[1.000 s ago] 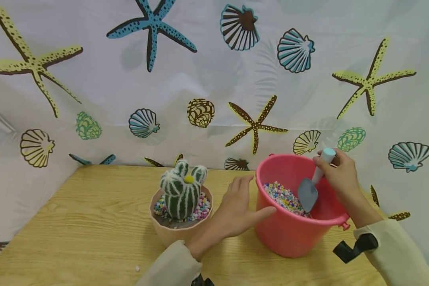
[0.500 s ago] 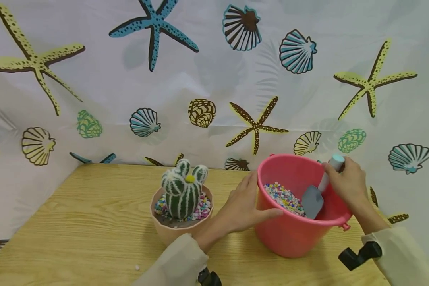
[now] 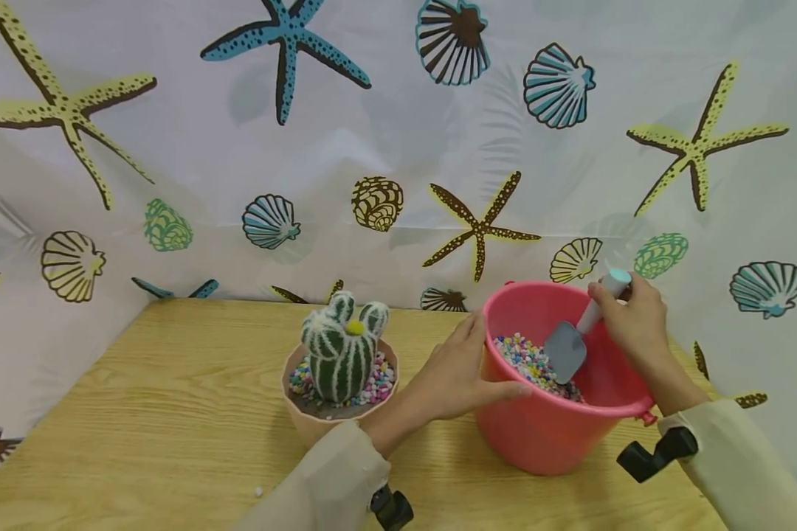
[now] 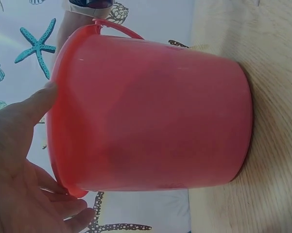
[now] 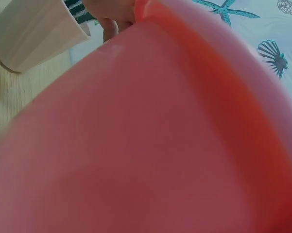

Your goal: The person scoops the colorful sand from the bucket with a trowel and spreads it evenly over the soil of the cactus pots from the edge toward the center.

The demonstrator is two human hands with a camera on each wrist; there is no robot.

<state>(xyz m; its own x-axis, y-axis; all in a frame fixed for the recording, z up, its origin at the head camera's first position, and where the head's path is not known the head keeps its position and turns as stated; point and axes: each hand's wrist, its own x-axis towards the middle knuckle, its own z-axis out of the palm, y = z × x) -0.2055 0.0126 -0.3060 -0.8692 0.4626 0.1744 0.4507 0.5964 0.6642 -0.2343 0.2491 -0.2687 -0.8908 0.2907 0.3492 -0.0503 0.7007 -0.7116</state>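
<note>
A pink bucket (image 3: pixel 538 435) stands on the wooden table, slightly tilted in the head view, with small multicoloured pebbles (image 3: pixel 528 358) inside. My right hand (image 3: pixel 634 324) grips the pale handle of a small trowel (image 3: pixel 567 352) over the bucket's right side. The trowel's grey blade points down, its tip at the pebbles. My left hand (image 3: pixel 448 376) rests at the bucket's left side, thumb extended along the front of the rim and fingers reaching toward the back. In the left wrist view the thumb of that left hand (image 4: pixel 19 141) meets the rim; the right wrist view is mostly bucket wall.
Left of the bucket stands a peach flowerpot (image 3: pixel 305 424) holding a knitted cactus (image 3: pixel 339 361) amid coloured pebbles and dark soil. One white pebble (image 3: pixel 258 492) lies on the table (image 3: pixel 173 413) near the front. A curtain (image 3: pixel 385 133) printed with starfish and shells hangs behind.
My left hand has moved right onto the bucket's rim. The trowel dipped rightward inside the bucket, then came back up and left, its blade now over the pebbles.
</note>
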